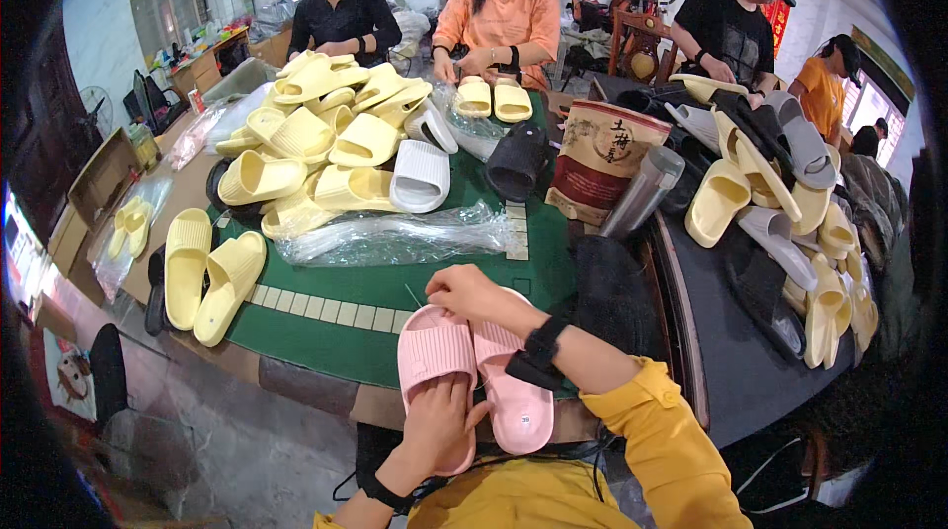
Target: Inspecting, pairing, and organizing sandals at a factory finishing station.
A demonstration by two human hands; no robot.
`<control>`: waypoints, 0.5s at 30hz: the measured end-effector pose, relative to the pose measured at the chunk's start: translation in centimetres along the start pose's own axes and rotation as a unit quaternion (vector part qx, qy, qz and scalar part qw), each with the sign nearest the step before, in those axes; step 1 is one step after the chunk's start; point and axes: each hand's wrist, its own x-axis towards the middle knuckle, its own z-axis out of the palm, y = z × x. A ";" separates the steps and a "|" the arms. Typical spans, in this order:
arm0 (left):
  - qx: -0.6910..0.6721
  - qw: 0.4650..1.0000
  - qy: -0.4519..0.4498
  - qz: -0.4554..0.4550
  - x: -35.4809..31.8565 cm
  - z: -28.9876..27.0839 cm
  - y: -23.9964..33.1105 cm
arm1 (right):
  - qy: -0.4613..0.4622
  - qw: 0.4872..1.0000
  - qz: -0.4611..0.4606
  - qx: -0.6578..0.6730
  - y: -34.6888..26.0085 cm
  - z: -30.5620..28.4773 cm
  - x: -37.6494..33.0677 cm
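A pair of pink slippers lies side by side at the table's near edge: the left slipper [434,351] and the right slipper [521,415]. My left hand [439,420] reaches into the left slipper from the heel end, fingers under its ribbed strap, thumb over the inner edge. Over the toe ends, my right hand [469,292] is closed in a pinch. Near its fingertips shows a thin greenish sliver [412,294]; what the fingers hold is too small to make out. My right forearm crosses above the right slipper and hides part of its strap.
Beyond my hands lie clear plastic bags [395,236] and a heap of cream slippers [326,134]. A cream pair [232,277] stands left. A brown pouch [604,159] and a steel flask [644,191] stand right, near more slippers [765,173]. Several co-workers are around the tables.
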 end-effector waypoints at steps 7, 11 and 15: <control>-0.001 1.000 -0.007 0.005 0.1 -0.5 0.0 | 0.062 0.995 -0.022 -0.076 0.9 3.7 1.9; -0.014 0.992 0.119 0.046 0.0 -2.1 0.4 | 0.124 0.987 -0.081 -0.059 0.4 1.8 0.1; -0.191 0.957 0.213 -0.052 0.4 -4.9 -1.1 | 0.159 0.975 -0.155 0.007 -1.7 0.1 -3.7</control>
